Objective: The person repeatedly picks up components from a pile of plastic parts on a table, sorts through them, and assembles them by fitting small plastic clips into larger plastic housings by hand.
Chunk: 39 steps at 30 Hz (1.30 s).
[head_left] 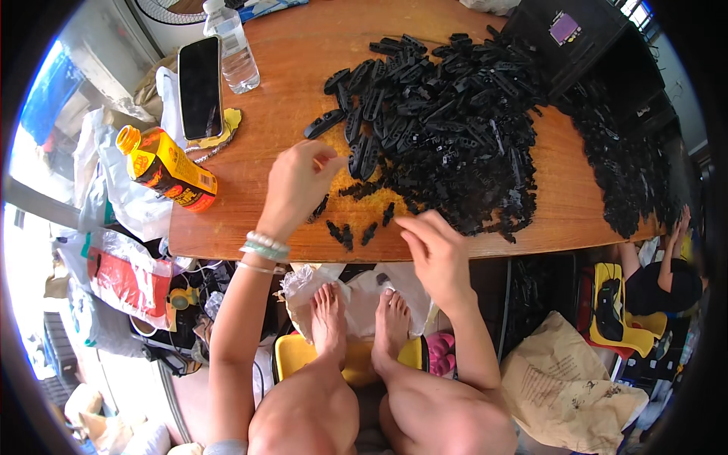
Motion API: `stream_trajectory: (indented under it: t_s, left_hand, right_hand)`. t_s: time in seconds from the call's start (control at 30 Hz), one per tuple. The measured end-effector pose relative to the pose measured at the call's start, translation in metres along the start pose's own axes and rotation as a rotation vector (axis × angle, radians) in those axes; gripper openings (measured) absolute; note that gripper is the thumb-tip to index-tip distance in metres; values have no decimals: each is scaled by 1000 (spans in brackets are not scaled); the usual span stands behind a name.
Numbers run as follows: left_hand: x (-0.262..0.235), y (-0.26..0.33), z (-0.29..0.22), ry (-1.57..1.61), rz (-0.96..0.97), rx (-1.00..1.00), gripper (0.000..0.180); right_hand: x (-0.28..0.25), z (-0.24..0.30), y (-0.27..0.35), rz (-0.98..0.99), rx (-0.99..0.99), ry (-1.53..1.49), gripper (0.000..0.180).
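Observation:
My left hand (297,186), with bracelets at the wrist, hovers over the table beside the pile's left edge. Its fingers curl toward the thumb, and whatever they may hold is hidden. Just right of its fingertips lies a long black plastic part (364,157) with rounded ends. My right hand (438,256) is at the table's front edge, thumb and forefinger slightly apart, with nothing visible between them. Near its fingertips lies a small black piece (388,213). More small black pieces (340,233) are scattered between my hands. Beyond them spreads a large pile of black plastic parts (447,98).
On the wooden table (280,83) stand a water bottle (232,47), a phone (200,87) and a yellow-and-black drink bottle (168,168). A black crate (565,38) and another black heap (618,167) are at right. Another person (671,284) sits far right. A brown paper sack (565,387) lies below.

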<state>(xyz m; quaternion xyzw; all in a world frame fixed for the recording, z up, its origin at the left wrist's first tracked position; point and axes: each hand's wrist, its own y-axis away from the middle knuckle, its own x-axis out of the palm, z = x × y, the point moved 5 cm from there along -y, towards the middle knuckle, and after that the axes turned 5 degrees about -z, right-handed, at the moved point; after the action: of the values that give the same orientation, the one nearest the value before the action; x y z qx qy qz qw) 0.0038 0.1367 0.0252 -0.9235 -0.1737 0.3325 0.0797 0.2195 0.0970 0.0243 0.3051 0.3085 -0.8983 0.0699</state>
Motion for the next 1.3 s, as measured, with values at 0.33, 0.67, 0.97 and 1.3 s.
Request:
stream_trajectory:
  t_s: [0.33,0.67,0.97,1.3]
  left_hand:
    - [14,-19,32,84,125,-196,32]
    - [-6,42,-8,627,27,-196,28]
    - [-1,84,-40,871,301,-347,28]
    - [10,110,-40,1075,219,-505,33]
  right_hand:
    - [13,-3,-22,-189,-73,-236,13]
    - [7,-16,2,-73,590,-1059,15]
    - [-2,20,-1,-205,329,-859,17]
    - [3,21,17,-216,604,-831,15]
